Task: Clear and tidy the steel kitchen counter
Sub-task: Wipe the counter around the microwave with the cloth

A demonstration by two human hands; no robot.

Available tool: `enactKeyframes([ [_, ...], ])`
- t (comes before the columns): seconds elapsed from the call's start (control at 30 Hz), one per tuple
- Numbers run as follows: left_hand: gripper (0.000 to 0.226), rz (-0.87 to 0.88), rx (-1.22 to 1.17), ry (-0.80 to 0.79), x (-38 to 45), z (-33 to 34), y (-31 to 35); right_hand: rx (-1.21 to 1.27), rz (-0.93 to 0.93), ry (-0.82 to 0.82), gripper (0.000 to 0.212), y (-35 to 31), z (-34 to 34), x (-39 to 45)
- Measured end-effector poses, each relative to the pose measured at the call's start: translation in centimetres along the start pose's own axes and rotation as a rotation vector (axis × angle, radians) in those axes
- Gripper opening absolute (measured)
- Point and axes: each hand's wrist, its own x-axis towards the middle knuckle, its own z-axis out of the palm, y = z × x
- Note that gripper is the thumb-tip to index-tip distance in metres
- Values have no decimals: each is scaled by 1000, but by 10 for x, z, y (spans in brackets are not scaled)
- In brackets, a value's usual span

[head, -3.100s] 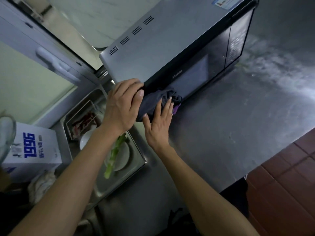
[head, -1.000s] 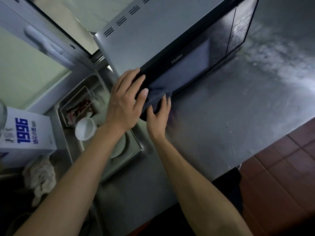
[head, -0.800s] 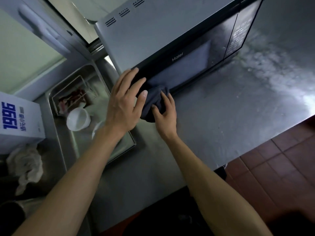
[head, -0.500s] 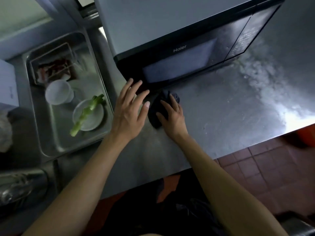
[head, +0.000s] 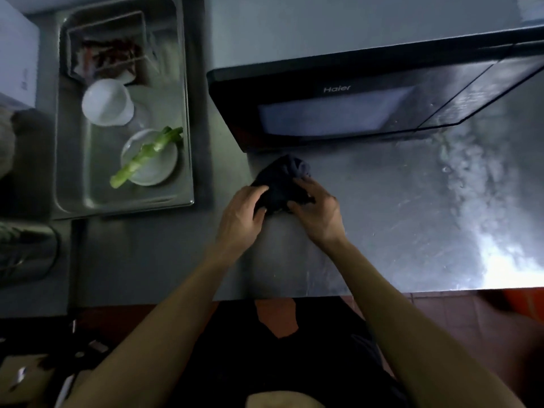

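A dark cloth lies bunched on the steel counter, just in front of the black microwave. My left hand grips the cloth's left side with curled fingers. From the right, my right hand grips the same cloth, thumb and fingers curled into it. Both hands are a little in front of the microwave's lower left corner.
A steel tray at the left holds a white cup, a plate with a green stalk across it, and a packet of red food. A white box stands far left. Red floor tiles lie beyond the counter's front edge.
Both hands left the microwave's front corner and came down to the counter with the cloth. My left hand, open half a second ago, now grips the cloth. The view tilted downward.
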Motion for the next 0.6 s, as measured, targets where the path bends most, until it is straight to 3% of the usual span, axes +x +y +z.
enactKeyframes([
  [0.17, 36, 62, -9, 119, 9, -5, 8, -106, -170, -8, 26, -8, -19, 8],
  [0.33, 36, 58, 99, 254, 6, -17, 10, -296, -457, 6, 29, -6, -18, 13],
  [0.5, 46, 4, 221, 44, -5, -2, -2, -609, -301, -289, 49, 12, 3, 5],
  [0.6, 51, -11, 240, -50, -3, 10, -5, -672, -272, -335, 57, 18, 14, 4],
])
